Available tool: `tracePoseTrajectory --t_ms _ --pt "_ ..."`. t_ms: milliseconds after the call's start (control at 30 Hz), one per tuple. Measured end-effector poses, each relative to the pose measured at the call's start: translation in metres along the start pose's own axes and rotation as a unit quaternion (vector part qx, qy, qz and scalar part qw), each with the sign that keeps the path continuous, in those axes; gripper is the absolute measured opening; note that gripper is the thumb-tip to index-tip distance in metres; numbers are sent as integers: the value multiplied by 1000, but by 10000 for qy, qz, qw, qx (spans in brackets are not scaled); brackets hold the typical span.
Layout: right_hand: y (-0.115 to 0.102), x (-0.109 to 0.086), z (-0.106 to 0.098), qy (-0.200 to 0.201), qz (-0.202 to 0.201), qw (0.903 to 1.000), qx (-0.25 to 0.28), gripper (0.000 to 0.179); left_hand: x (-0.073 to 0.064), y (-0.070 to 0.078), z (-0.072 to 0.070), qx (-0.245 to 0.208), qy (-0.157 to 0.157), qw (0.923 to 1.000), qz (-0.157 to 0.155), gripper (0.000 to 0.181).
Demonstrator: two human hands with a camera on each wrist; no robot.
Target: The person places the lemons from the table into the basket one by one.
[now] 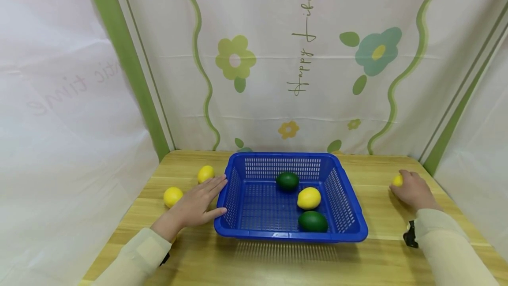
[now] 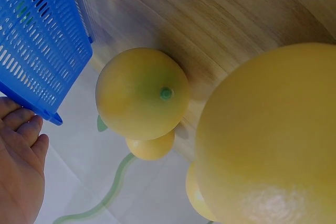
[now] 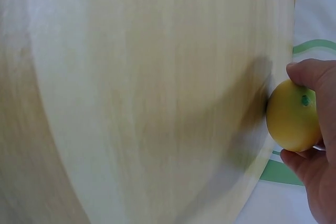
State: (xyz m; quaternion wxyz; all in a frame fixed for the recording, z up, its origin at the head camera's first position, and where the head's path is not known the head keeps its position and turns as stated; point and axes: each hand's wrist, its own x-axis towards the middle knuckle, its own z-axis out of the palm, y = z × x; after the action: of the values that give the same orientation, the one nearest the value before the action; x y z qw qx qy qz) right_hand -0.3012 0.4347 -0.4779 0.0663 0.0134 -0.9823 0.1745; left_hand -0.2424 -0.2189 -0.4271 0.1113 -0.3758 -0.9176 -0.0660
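A blue plastic basket [image 1: 291, 235] with slotted walls stands mid-table. Inside it lie a yellow lemon [image 1: 309, 198] and two dark green fruits, one at the back [image 1: 287, 181] and one at the front [image 1: 312, 221]. My left hand [image 1: 196, 202] touches the basket's left rim, its fingers fairly straight. At the table's right side, my right hand [image 1: 414, 187] grips another lemon [image 3: 291, 116] between thumb and fingers; the hand covers part of it.
Left of the basket, loose lemons lie around my left hand, one near the back [image 1: 206, 174] and one farther left [image 1: 173, 197]. The left wrist view shows a large lemon [image 2: 273, 135] very close. A printed curtain [image 1: 270, 114] hangs behind the wooden table [image 1: 381, 220].
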Motion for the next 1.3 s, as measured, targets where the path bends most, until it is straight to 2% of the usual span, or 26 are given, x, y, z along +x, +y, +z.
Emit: tracePoseTrajectory --t_ms 367,833,1300 --pt "-2 0 -3 -94 -24 9999 -71 68 0 0 1 -3 -3 10000 -15 75" --pt "-3 2 -4 -29 -106 9998 -153 67 0 -1 3 -31 15 10000 -13 75" --pt "-10 2 -12 243 -405 9987 -211 65 0 -1 3 26 57 10000 15 75"
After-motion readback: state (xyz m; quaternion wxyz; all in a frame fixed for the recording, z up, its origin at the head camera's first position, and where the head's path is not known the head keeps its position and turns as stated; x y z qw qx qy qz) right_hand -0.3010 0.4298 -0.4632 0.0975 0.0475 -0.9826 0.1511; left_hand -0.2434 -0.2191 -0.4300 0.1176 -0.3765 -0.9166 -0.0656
